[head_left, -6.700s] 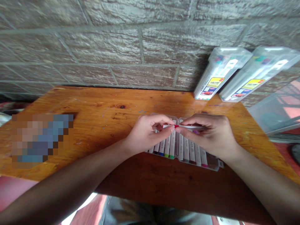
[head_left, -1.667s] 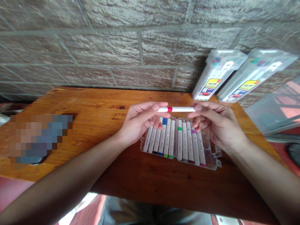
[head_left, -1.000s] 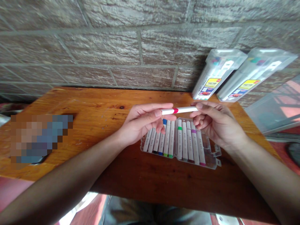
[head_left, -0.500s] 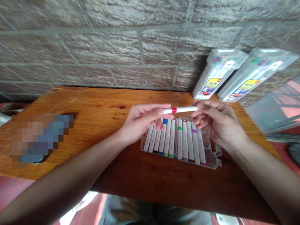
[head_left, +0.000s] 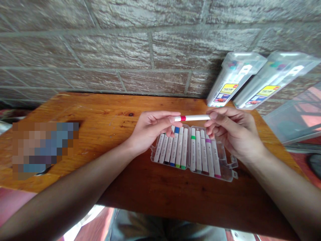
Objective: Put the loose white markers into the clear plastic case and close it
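A white marker with a red band (head_left: 192, 117) is held level above the table, one end in each hand. My left hand (head_left: 152, 130) pinches its left end between thumb and fingertips. My right hand (head_left: 233, 134) pinches its right end the same way. Beneath them lies an open clear plastic marker case (head_left: 227, 169), flat on the wooden table (head_left: 105, 113). Several white markers with coloured bands lie side by side in both halves of the case.
Two closed clear marker boxes (head_left: 233, 78) (head_left: 272, 78) lean against the brick wall at the back right. A blurred patch (head_left: 43, 147) covers something on the table's left side. A clear plastic bin (head_left: 298, 117) stands off the table's right edge.
The red-banded marker was low over the case at first and has been lifted. In the last second it has tilted slightly and is now level again; both hands stay on its ends.
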